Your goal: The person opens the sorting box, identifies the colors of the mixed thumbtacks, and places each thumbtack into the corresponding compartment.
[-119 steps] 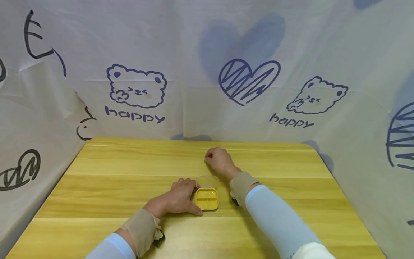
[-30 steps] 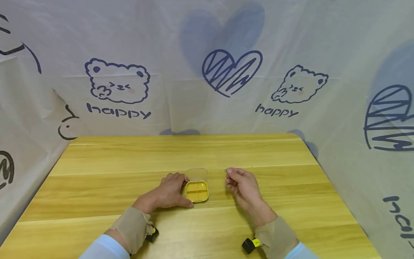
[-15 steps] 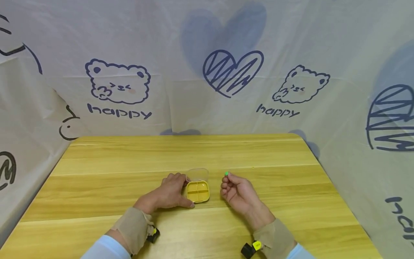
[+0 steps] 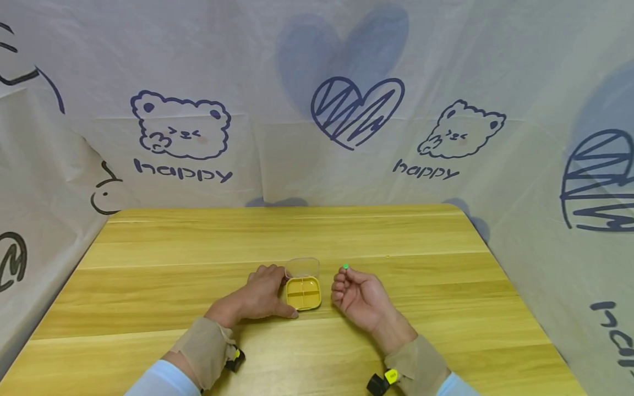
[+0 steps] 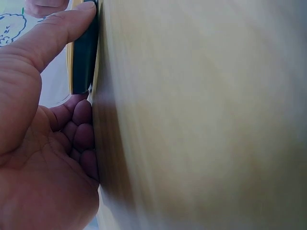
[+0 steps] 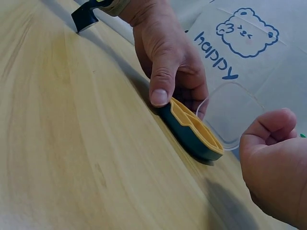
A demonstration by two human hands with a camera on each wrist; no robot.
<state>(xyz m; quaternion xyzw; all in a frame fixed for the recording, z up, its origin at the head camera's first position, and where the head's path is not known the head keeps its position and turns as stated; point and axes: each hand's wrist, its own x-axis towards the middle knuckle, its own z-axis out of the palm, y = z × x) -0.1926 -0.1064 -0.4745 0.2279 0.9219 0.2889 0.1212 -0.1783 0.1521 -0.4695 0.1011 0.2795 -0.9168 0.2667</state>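
Observation:
A small four-part pill box (image 4: pixel 312 303) with a yellow inside lies on the table, its clear lid (image 4: pixel 302 267) raised at the back. My left hand (image 4: pixel 255 295) holds the box from its left side, thumb at the near corner and fingers at the hinge side. The right wrist view shows the box's dark green outer wall (image 6: pixel 187 136) with the left thumb (image 6: pixel 159 96) against its end. To the right of the box, my right hand (image 4: pixel 364 300) is turned palm up. Between its thumb and fingertip it pinches a tiny bright green piece (image 4: pixel 345 266), like a pill.
The wood-grain table (image 4: pixel 198 236) carries a tiny yellow speck (image 4: pixel 388 256) behind the right hand. A pale cloth (image 4: pixel 287 148) with bear and heart drawings hangs round the table's back and sides. Black wrist cameras (image 4: pixel 378 384) sit on both wrists.
My right hand has come back from the far table to beside the box, turned palm up and shown the green piece. It then edged left. My left hand stays on the box.

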